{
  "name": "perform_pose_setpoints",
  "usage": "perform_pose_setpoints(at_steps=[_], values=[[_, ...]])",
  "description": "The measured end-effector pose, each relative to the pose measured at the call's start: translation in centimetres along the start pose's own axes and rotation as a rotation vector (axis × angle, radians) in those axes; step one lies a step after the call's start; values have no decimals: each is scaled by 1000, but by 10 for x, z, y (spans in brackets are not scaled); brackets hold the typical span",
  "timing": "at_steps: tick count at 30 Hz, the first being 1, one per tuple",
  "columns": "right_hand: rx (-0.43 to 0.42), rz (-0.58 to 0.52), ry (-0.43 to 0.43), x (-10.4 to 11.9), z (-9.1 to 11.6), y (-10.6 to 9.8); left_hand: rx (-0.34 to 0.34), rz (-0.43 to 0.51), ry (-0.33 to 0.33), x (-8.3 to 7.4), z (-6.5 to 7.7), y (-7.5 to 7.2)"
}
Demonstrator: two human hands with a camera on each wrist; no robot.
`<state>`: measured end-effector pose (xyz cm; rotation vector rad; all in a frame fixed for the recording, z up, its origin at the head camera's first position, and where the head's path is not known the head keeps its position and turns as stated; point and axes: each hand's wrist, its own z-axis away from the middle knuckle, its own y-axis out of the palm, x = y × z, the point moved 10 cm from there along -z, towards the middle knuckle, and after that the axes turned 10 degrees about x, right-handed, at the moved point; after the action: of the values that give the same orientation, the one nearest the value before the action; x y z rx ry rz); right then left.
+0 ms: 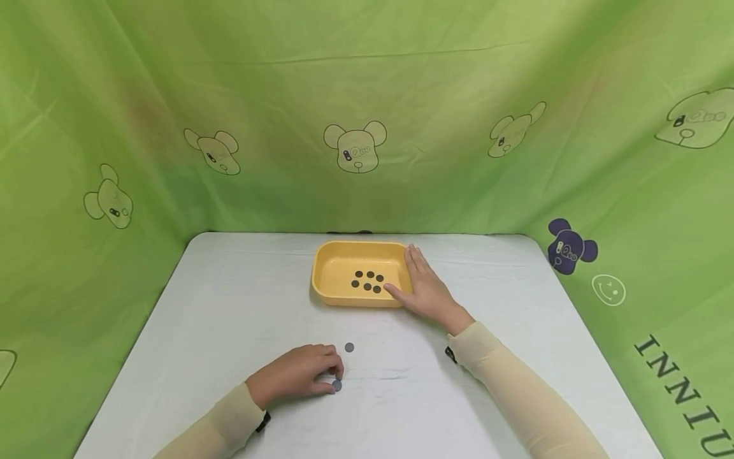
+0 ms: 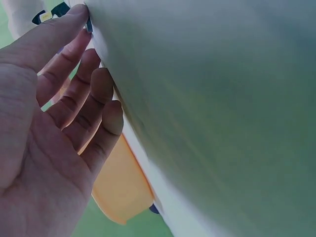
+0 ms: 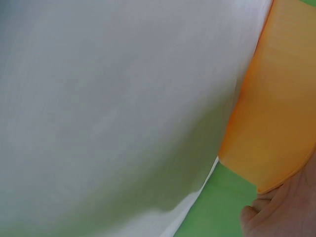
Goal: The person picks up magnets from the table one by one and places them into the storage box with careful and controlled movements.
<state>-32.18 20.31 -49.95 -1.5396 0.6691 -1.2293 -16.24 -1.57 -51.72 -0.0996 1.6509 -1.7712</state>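
Observation:
My left hand (image 1: 301, 371), low over the white table, pinches a small flat grey disc (image 1: 337, 386) between thumb and index finger. The left wrist view has the disc edge-on (image 2: 89, 25) by the thumb tip, the other fingers loosely bent. A second grey disc (image 1: 349, 347) lies flat just beyond that hand. Farther back stands a yellow rectangular tray (image 1: 321, 290) with several dark round discs (image 1: 367, 287) on its floor. My right hand (image 1: 427, 290) holds the tray's right end, thumb over the rim and fingers along the outer side.
A white cloth covers the table (image 1: 241, 287). Green fabric (image 1: 287, 83) printed with bear heads hangs behind and at both sides. The tray sits near the table's back edge.

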Motion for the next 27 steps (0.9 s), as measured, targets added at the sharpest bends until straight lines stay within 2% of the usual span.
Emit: perform_pose_setpoints(at_steps=[17, 27], values=[[-6, 5, -8, 0, -1, -1, -33, -55, 23, -9, 3, -3], [-11, 3, -14, 0, -1, -1, -15, -61, 38, -12, -1, 3]])
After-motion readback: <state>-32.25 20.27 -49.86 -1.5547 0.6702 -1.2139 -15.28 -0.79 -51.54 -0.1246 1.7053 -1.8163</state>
